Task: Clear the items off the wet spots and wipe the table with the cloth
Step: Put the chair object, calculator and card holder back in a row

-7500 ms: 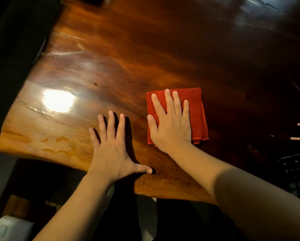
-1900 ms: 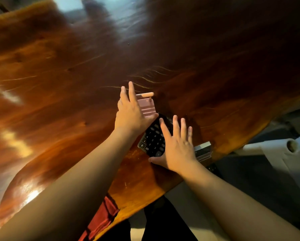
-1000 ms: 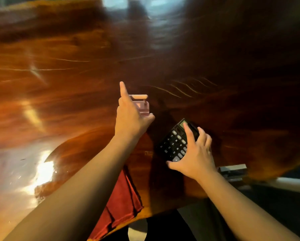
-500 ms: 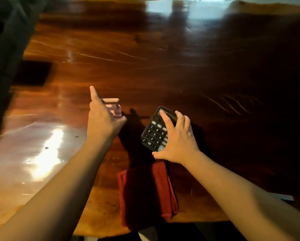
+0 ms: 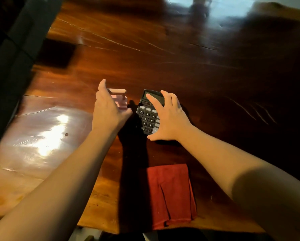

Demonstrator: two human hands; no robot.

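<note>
Your 2 forearms are bare to the frame edge, no sleeves, left hand [image 5: 109,110] and right hand [image 5: 170,119] ungloved, no rings or watch.

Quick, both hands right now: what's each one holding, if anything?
Left hand: closed on the pink stand.
Right hand: fingers spread over the calculator, gripping its edges.
Cloth: untouched, lying by the table's near edge.

Count: 1 calculator [image 5: 148,117], black. 1 small pink stand [image 5: 119,99] with a wooden bar on top, exact kind unclear. 1 red cloth [image 5: 171,195], folded. 1 wooden table [image 5: 163,54]. 2 hands: left hand [image 5: 109,110], right hand [image 5: 169,117]. 1 bright glare patch [image 5: 50,136] on the table, left side.
</note>
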